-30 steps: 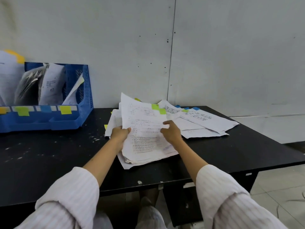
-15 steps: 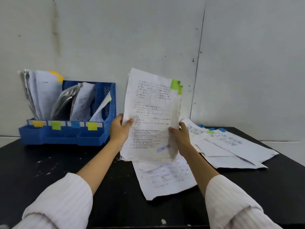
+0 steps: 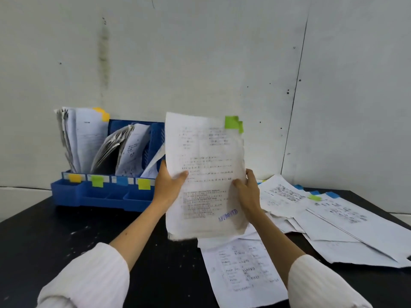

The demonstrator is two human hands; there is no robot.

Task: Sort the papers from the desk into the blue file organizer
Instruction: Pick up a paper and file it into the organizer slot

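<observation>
I hold a thin stack of printed papers point(image 3: 205, 174) upright above the black desk point(image 3: 66, 236). It carries green tabs at its top right corner and a blue APPROVED stamp near the bottom. My left hand point(image 3: 168, 184) grips its left edge and my right hand point(image 3: 245, 187) grips its right edge. The blue file organizer point(image 3: 100, 196) stands at the back left against the wall. Its slots hold papers, and orange, green, blue and yellow labels mark its front. The stack hides the organizer's right end.
Loose papers point(image 3: 333, 225) with blue and green tabs lie spread over the desk's right side. One printed sheet point(image 3: 244, 270) lies flat below the held stack. A white wall point(image 3: 200, 52) rises right behind the desk.
Both hands have lifted the green-tabbed stack off the desk pile and stood it upright. The view has shifted left, bringing the organizer closer to centre.
</observation>
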